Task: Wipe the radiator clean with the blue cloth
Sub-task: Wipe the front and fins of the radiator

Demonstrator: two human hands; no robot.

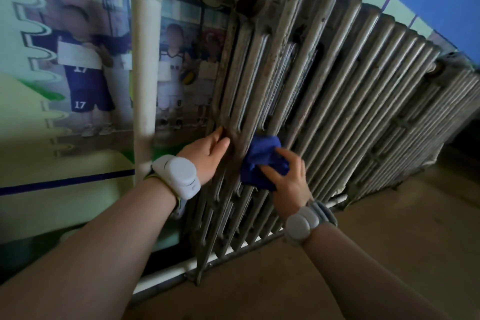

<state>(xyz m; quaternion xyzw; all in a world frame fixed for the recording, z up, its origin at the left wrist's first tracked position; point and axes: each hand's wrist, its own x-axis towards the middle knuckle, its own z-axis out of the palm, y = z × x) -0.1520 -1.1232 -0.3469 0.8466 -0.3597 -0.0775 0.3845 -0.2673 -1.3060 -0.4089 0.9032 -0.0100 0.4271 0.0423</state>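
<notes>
My right hand (288,176) has the blue cloth (262,161) bunched in a closed grip — soft, light, best held by the wad. Left hand (207,153) rests loosely open, empty, on the stiff radiator (337,86) beside it.

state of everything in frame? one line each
radiator: upright by the wall, grimy, rusty at the top joint
cloth: bunched, pressed on the radiator's front
right hand: gripping the cloth
left hand: flat on the radiator's end section, holding nothing
pipe: vertical, joined to the radiator's top
poster: flat on the wall behind the pipe
</notes>
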